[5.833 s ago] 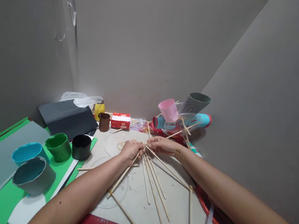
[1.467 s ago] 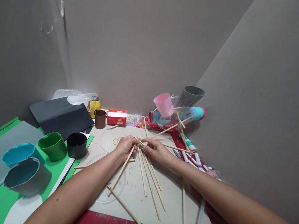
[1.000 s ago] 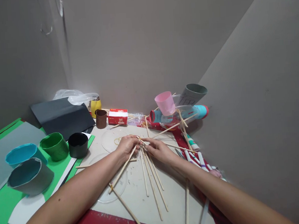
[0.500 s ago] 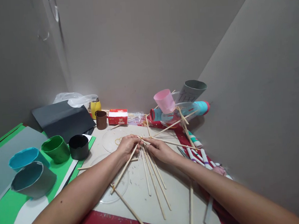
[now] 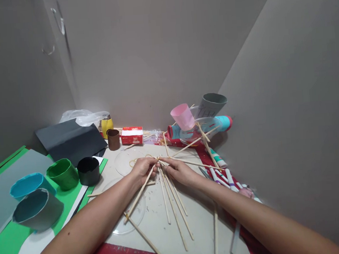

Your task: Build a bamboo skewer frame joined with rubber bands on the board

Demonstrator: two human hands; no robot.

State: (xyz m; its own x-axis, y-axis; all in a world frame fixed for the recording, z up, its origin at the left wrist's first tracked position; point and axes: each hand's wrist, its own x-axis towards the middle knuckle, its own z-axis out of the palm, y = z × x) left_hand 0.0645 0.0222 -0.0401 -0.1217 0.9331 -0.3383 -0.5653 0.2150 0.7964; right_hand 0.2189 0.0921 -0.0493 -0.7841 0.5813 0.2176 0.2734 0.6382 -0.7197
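Note:
My left hand (image 5: 145, 169) is closed around the top end of a pale wooden stick (image 5: 142, 191) that slants down toward me. Beside it, my right hand (image 5: 176, 169) has its fingers bent over the spot where several wooden sticks (image 5: 175, 204) come together and fan out below. The fingertips of both hands nearly meet at this joint, and a yellowish band seems to show there; the fingers hide most of it. Near my left forearm, another stick (image 5: 146, 239) is tied to the lower end of the slanting one. Clear plastic discs (image 5: 127, 163) lie under and behind my left hand.
Paper cups in green (image 5: 63, 174), black (image 5: 88, 171), blue (image 5: 31, 185) and grey (image 5: 38, 211) stand at left on green sheets. A red box (image 5: 132, 135) and brown cup (image 5: 113, 139) sit behind. At right are a bottle model (image 5: 223, 123), scissors (image 5: 204, 173) and markers (image 5: 215, 175).
The camera view has shifted slightly. Both hands stay at the same joint of the sticks, with only small finger movement.

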